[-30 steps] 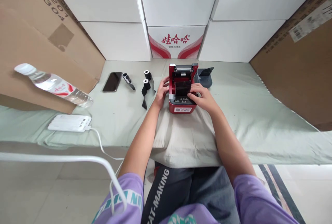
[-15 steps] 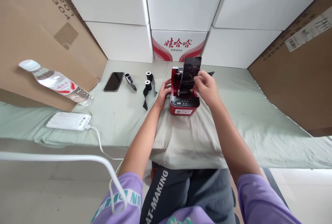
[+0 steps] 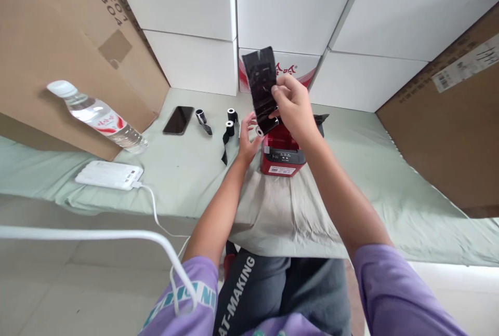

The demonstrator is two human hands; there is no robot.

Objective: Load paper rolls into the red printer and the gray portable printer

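Note:
My right hand (image 3: 293, 99) pinches a black ribbon roll (image 3: 262, 84) by its wide, glossy unrolled strip. The roll's white core end (image 3: 259, 131) shows just over the left side of a small red printer (image 3: 283, 169), whose dark front panel faces me. Beside that core end is my left hand (image 3: 248, 141), thumb and fingers apart; whether it touches the roll I cannot tell. My right hand and the ribbon hide part of the printer's inside. A dark flap (image 3: 321, 119) sticks out behind the printer at the right.
Left of the printer lie small black rolls (image 3: 230, 128) with loose tails and another roll (image 3: 201, 117). A phone (image 3: 178, 120), a white power bank (image 3: 109, 175) with a cable, and a water bottle (image 3: 101, 118) are further left. Boxes (image 3: 187, 61) stand behind the cloth-covered surface (image 3: 187, 170).
My right hand has lifted the black ribbon roll up and left out of the printer. My left hand has come off the printer's side to the roll's end.

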